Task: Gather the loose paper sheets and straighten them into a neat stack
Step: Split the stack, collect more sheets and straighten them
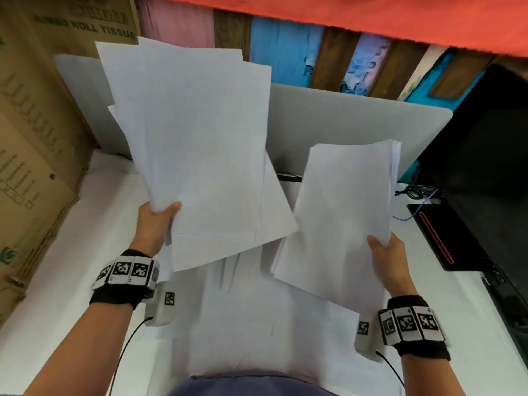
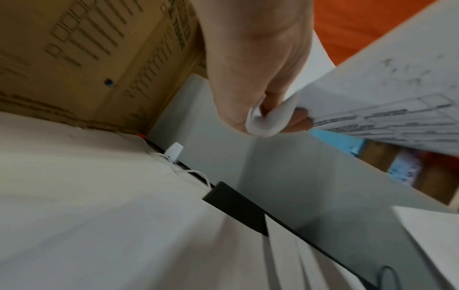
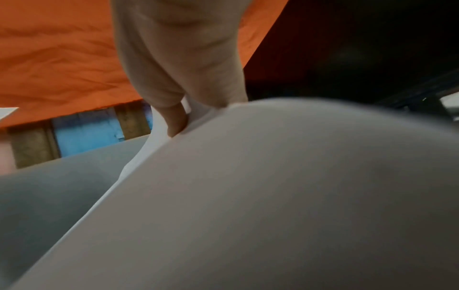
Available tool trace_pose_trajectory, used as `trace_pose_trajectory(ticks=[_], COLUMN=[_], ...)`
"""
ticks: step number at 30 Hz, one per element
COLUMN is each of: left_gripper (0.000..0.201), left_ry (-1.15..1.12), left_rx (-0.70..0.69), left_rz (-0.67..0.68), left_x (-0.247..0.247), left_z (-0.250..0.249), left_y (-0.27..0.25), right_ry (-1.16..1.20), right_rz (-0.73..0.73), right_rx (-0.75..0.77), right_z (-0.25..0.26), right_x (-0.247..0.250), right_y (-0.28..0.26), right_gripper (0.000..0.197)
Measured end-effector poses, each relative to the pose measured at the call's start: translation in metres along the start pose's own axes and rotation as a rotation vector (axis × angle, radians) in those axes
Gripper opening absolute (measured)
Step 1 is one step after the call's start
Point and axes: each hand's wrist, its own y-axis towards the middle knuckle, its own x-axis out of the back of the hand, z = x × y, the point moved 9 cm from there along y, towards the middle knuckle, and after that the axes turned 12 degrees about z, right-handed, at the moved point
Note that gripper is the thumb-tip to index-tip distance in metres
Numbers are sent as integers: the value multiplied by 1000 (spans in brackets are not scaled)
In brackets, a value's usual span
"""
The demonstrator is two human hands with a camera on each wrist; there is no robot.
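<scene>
White table (image 1: 57,281) is carrying more loose sheets (image 1: 243,324). Left hand (image 1: 154,224) is gripping a fanned, uneven bundle (image 1: 194,144) by its lower corner, raised above the table. Right hand (image 1: 391,258) is pinching a tidier stack (image 1: 343,218) alongside, apart from the bundle.

The left hand (image 1: 155,221) pinches the lower left corner of a fanned, uneven bundle of white sheets (image 1: 194,144), lifted above the white table (image 1: 57,267). The right hand (image 1: 390,258) grips the lower right edge of a second, tidier bundle (image 1: 343,218), also raised. More loose sheets (image 1: 257,324) lie flat below, between the 2 forearms. A cardboard box (image 1: 34,124) stands left; a black monitor (image 1: 485,167) stands right.
</scene>
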Motion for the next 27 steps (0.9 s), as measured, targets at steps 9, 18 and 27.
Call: trace_pose_trajectory(ticks=[9, 18, 27], left_gripper=[34, 41, 45], left_ry=[-134, -87, -90], left_rx=[160, -26, -162], left_rz=[327, 329, 366], left_x=[-106, -129, -125], left_z=[27, 3, -18], left_y=[-31, -36, -46], right_ry=[292, 620, 413], right_rz=[284, 361, 300], right_rx=[137, 183, 252], right_z=[44, 65, 67], right_x=[-61, -72, -80], right_y=[-18, -15, -17], right_gripper=[22, 50, 28])
